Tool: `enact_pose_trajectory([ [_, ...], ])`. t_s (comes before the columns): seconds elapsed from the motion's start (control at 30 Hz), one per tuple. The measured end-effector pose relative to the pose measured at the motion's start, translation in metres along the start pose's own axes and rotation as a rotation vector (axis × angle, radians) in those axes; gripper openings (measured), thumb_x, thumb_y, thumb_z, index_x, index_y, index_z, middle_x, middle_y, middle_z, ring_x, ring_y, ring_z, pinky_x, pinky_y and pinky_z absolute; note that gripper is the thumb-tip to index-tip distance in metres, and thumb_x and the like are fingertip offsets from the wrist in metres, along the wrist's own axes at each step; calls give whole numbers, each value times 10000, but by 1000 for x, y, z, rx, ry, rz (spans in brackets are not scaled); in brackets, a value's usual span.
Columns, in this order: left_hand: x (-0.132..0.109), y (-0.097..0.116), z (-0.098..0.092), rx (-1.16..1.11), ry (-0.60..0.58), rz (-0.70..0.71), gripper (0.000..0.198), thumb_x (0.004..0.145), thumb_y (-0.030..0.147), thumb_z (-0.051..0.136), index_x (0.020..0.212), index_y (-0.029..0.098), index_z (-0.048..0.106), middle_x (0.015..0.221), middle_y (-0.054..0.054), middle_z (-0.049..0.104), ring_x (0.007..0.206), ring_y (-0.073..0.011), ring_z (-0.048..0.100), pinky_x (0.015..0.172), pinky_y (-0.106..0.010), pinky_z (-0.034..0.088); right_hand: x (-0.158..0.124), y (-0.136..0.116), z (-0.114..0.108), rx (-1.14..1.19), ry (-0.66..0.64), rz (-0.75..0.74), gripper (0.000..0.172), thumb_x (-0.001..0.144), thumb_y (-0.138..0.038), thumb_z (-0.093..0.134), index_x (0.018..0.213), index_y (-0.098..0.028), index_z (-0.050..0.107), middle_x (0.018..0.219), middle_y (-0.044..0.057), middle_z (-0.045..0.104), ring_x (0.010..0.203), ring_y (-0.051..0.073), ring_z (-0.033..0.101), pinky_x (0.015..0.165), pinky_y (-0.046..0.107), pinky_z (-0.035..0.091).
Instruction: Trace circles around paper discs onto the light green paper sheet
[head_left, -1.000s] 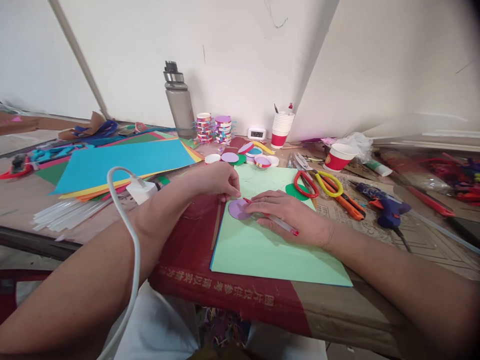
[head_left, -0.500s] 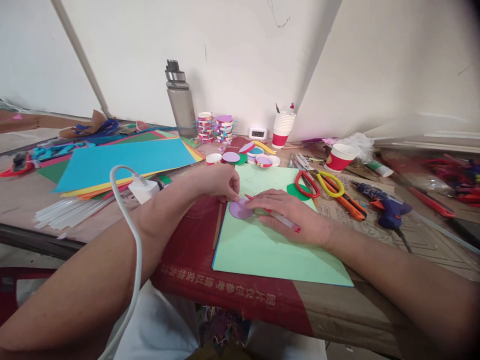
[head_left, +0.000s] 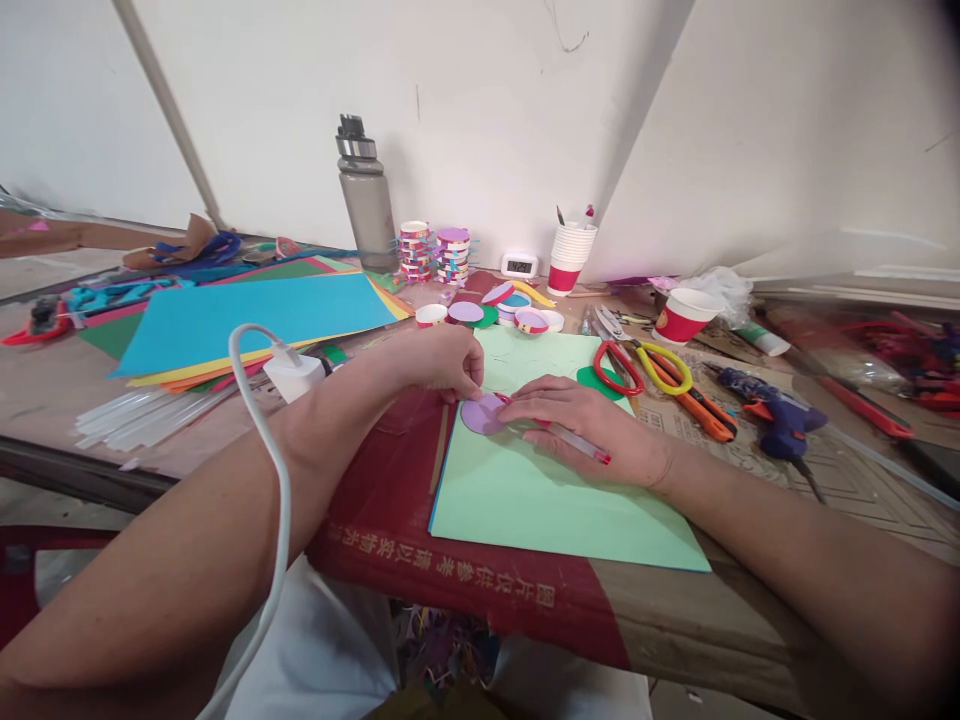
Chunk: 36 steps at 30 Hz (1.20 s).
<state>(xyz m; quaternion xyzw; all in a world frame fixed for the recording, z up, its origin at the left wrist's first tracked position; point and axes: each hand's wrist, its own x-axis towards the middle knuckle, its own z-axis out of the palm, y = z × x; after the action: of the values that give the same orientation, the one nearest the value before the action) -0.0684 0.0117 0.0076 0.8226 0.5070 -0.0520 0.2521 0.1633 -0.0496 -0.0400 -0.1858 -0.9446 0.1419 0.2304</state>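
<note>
A purple paper circle [head_left: 482,414] lies flat at the left edge of the light green sheet [head_left: 570,530]. My left hand [head_left: 454,362] is closed, its fingers curled down at the circle's upper edge; what sits between the fingertips, if anything, is hidden. From the other side, my right hand [head_left: 581,425] grips a red pen [head_left: 581,443] with a clear barrel. The pen's tip end points left at the circle's right side, and the fingertips of that hand touch the circle. A green paper circle [head_left: 591,377] lies partly under red-handled scissors [head_left: 621,368].
Behind the sheet are several purple-topped paper rings [head_left: 531,320], two ring stacks [head_left: 453,258], a clock [head_left: 519,265] and paper cups [head_left: 571,262]. A glue gun [head_left: 780,415] and orange cutter [head_left: 697,408] lie right. Left are coloured sheets [head_left: 255,320], glue sticks [head_left: 150,420] and a charger [head_left: 292,375] with cable.
The whole view has shifted slightly. Both hands keep nearly the same pose at the purple circle, and the pen stays in my right hand.
</note>
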Motion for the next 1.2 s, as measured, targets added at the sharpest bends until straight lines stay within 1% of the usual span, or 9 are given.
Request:
enact_pose_trajectory([
  [0.13, 0, -1, 0, -11, 1, 4, 97, 695, 280, 683, 764, 212, 668, 588, 34, 694, 598, -139, 659, 561, -209, 427, -1, 1, 0, -20, -22, 13, 302, 985, -240, 476, 1263, -218, 595, 1176, 86, 699, 1121, 205, 607, 991, 404, 475],
  [0.4, -3, 4, -1, -4, -9, -14, 103, 699, 276, 678, 775, 208, 668, 610, 27, 703, 617, -140, 659, 575, -210, 423, 1, -1, -1, -1, -32, 34, 290, 994, -237, 469, 1252, -214, 598, 1153, 87, 704, 1092, 202, 629, 978, 400, 468],
  [0.63, -1, 1, 0, -14, -6, 0, 112, 695, 286, 684, 774, 208, 675, 607, 27, 699, 606, -135, 653, 558, -204, 408, 1, -1, -2, 14, -41, 25, 294, 999, -229, 455, 1263, -207, 584, 1149, 88, 705, 1075, 200, 632, 955, 396, 475],
  [0.97, -2, 3, -1, -5, -4, -11, 107, 697, 280, 682, 777, 209, 674, 620, 24, 706, 621, -140, 659, 563, -206, 416, 2, -1, -2, 3, -48, 29, 296, 1000, -239, 451, 1260, -214, 590, 1150, 92, 709, 1082, 201, 638, 964, 400, 481],
  [1.07, -3, 3, -2, -12, -13, -8, 81, 707, 260, 668, 767, 206, 667, 603, 29, 699, 616, -137, 659, 578, -202, 425, 2, -2, -3, -16, -49, 27, 292, 999, -244, 452, 1249, -214, 600, 1159, 99, 709, 1085, 206, 643, 970, 406, 482],
  [1.2, -5, 2, -4, -85, -22, -5, 55, 729, 229, 628, 756, 193, 661, 624, 30, 704, 613, -125, 668, 626, -195, 462, 2, -2, -3, -41, -52, 9, 293, 994, -237, 457, 1247, -213, 603, 1174, 103, 705, 1095, 211, 642, 971, 415, 484],
])
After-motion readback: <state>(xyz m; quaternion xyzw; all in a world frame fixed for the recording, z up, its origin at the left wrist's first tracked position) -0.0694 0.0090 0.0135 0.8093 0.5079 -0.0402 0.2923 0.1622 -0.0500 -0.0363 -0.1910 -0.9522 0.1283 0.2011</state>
